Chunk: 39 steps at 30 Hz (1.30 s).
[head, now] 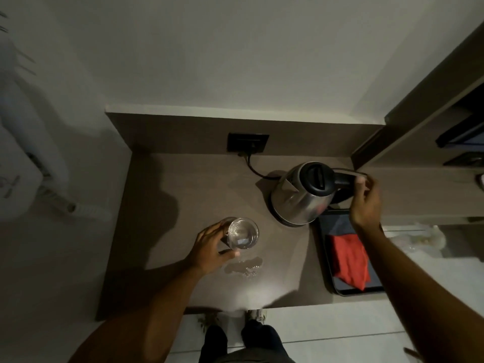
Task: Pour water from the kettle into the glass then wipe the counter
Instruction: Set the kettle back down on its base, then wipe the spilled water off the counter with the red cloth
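With the left hand (209, 251) cupping the glass (243, 233) and the right hand (365, 199) gripping the kettle (301, 197) handle, a slow, steady tilt avoids enlarging the puddle (243, 267).

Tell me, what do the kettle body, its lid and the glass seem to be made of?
Kettle body: likely polished stainless steel, silvery with reflections. Lid: probably matte black plastic, no shine. Glass: clear glass, or possibly clear plastic; the counter shows through it.

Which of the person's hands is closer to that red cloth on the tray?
The right hand. It grips the kettle handle just beyond the red cloth, its forearm passing beside it. The left hand is across the counter, around the glass.
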Each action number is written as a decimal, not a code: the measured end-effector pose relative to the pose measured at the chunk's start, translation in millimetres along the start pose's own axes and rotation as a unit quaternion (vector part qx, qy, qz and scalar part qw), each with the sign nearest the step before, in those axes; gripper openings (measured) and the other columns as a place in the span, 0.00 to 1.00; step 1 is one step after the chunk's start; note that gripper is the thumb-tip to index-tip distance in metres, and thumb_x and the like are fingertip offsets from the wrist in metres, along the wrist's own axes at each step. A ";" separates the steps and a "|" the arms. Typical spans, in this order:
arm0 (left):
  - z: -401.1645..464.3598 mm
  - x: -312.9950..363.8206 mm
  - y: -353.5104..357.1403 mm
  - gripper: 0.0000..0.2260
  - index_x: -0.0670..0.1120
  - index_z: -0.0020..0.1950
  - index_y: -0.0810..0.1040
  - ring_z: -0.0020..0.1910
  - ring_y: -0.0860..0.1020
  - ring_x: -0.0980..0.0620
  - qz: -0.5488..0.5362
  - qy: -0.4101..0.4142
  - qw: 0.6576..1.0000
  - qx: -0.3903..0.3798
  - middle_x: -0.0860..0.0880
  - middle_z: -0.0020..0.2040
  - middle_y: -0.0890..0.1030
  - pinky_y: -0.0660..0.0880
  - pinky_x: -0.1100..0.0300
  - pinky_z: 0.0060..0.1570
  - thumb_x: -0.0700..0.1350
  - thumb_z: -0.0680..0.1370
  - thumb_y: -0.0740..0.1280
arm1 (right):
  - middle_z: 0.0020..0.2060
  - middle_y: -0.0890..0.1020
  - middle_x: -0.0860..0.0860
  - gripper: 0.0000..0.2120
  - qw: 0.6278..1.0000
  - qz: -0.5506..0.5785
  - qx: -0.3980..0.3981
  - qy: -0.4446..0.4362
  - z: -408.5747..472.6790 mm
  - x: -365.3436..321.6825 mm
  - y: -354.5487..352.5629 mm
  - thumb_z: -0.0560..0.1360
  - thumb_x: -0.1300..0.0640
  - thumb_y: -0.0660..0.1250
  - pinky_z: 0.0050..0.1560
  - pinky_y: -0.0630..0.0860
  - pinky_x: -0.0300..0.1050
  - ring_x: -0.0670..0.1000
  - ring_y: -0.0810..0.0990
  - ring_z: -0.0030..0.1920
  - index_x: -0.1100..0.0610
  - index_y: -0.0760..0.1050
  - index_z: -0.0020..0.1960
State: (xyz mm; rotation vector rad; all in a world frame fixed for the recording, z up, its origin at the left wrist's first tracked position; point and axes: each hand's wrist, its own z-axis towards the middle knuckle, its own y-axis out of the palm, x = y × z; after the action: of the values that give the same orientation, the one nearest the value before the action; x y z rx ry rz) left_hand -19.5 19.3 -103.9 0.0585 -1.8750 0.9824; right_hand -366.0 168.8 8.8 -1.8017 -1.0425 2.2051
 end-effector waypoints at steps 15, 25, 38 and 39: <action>-1.4 -0.1 1.3 0.38 0.56 0.75 0.66 0.73 0.69 0.46 0.012 -0.029 0.999 -0.034 0.52 0.74 0.71 0.69 0.43 0.70 0.59 0.68 0.77 | 0.80 0.48 0.58 0.35 0.876 -0.405 -0.246 0.089 -92.3 133.0 -19.3 0.78 0.44 0.63 0.68 0.61 0.72 0.67 0.53 0.76 0.49 0.50 0.79; -3.9 -2.8 -13.2 0.41 0.53 0.79 0.58 0.78 0.62 0.46 0.071 -0.036 0.996 -0.040 0.48 0.79 0.65 0.64 0.44 0.75 0.56 0.71 0.76 | 0.67 0.73 0.66 0.24 0.952 -0.270 -0.143 -0.008 -106.4 78.7 -14.9 0.77 0.60 0.66 0.65 0.71 0.62 0.67 0.73 0.64 0.59 0.68 0.72; -33.9 -90.2 -73.0 0.40 0.53 0.81 0.45 0.81 0.42 0.45 0.330 -0.078 0.941 -0.022 0.47 0.82 0.40 0.45 0.44 0.78 0.75 0.74 0.42 | 0.73 0.67 0.63 0.27 0.911 -0.339 -0.221 -0.083 -172.5 57.0 70.1 0.79 0.51 0.65 0.65 0.70 0.65 0.69 0.67 0.70 0.56 0.65 0.75; -36.7 -93.6 -72.9 0.42 0.53 0.81 0.47 0.81 0.44 0.45 0.330 -0.069 0.941 -0.006 0.46 0.82 0.42 0.47 0.44 0.78 0.75 0.73 0.38 | 0.72 0.69 0.64 0.26 0.913 -0.341 -0.208 -0.084 -172.2 56.7 75.6 0.77 0.53 0.67 0.63 0.71 0.65 0.69 0.69 0.68 0.56 0.67 0.74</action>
State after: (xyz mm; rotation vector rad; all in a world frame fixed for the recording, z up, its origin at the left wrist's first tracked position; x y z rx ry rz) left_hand 87.7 -39.5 -125.6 -0.5579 -2.0726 1.4406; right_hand -202.8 213.8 -90.9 -1.0803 -1.9334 1.7943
